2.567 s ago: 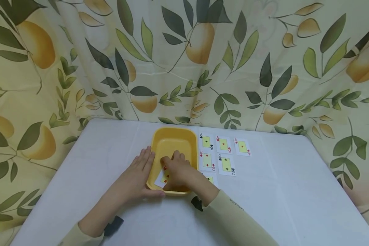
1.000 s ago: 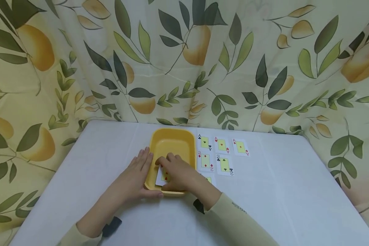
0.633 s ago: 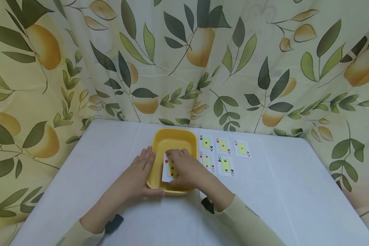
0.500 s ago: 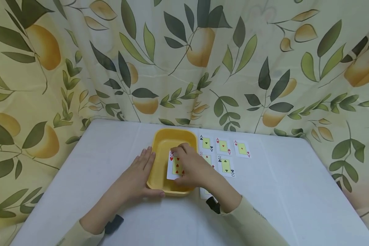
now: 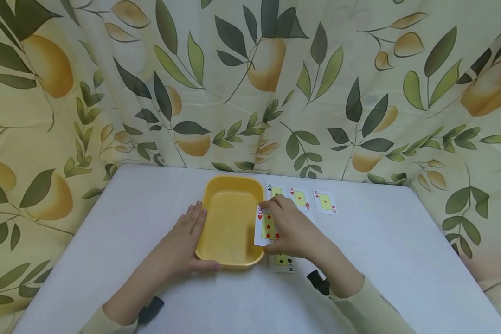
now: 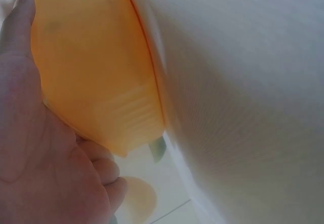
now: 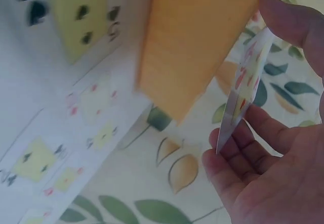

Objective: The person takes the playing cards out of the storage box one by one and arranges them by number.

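Observation:
My left hand (image 5: 183,243) lies along the left side of a yellow plastic tray (image 5: 227,222), fingers straight, thumb at its near corner. In the left wrist view the palm (image 6: 45,148) touches the tray's outer wall (image 6: 96,57). The right hand (image 5: 294,229) pinches a three of hearts playing card (image 5: 262,232) by its short ends, over the tray's right rim. In the right wrist view that card (image 7: 248,82) is tilted between thumb and fingers, apart from the tray. Below the right hand, a three of spades (image 5: 281,264) lies partly covered on the table.
Face up along the far row lie an ace of clubs (image 5: 277,191), an ace of hearts (image 5: 299,198) and an ace of diamonds (image 5: 325,202). A two of diamonds (image 7: 93,100) and a two of clubs (image 7: 35,161) show in the right wrist view. A patterned curtain (image 5: 242,106) hangs behind the white table (image 5: 380,241).
The right hand has picked the three of hearts up from the tray's bottom and carried it rightward to the rim. My left hand has stayed against the tray.

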The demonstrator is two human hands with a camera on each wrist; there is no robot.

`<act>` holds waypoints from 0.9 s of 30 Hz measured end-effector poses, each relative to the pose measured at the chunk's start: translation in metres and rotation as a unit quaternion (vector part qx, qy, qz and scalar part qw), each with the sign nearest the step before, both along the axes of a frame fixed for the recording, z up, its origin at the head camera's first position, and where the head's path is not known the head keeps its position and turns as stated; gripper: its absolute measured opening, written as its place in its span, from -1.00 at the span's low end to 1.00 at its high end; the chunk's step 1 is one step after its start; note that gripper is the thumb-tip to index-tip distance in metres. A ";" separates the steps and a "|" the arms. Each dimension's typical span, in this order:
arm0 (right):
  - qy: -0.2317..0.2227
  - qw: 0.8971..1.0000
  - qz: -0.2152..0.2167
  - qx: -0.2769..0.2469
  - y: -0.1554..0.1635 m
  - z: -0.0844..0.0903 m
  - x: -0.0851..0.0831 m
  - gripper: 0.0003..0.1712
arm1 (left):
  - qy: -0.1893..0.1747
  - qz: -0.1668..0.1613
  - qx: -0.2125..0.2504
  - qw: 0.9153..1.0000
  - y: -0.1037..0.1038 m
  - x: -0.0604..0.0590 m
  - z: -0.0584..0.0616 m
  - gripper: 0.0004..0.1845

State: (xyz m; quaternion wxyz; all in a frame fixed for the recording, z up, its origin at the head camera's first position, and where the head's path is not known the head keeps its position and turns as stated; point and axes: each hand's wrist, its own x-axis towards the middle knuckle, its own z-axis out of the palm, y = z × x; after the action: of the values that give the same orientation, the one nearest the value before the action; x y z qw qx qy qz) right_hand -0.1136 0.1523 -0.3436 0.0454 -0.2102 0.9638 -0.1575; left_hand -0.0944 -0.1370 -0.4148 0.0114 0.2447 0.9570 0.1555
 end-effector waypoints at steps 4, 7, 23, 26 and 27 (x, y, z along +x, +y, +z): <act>0.001 1.000 -0.012 0.013 0.013 -0.002 0.006 0.07 | -0.005 0.001 0.004 1.000 -0.001 0.001 0.000 0.47; -0.004 1.000 -0.022 0.016 0.021 -0.003 0.009 0.09 | -0.011 0.002 0.001 1.000 -0.001 0.000 0.000 0.47; -0.039 0.997 -0.057 0.030 0.066 -0.026 0.021 0.07 | -0.019 -0.003 0.007 1.000 -0.003 0.000 0.002 0.48; -0.045 0.997 -0.058 0.034 0.073 -0.029 0.024 0.06 | -0.017 -0.004 0.005 1.000 -0.003 0.000 0.001 0.48; -0.047 0.997 -0.059 0.035 0.075 -0.030 0.025 0.06 | -0.016 -0.004 0.004 1.000 -0.002 0.000 0.001 0.48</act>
State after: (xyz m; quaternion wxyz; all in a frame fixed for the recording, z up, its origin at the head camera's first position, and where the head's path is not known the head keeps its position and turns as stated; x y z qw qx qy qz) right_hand -0.0890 0.2273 -0.3735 0.0885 -0.1440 0.9763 -0.1353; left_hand -0.0940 -0.1393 -0.4136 0.0265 0.2463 0.9550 0.1633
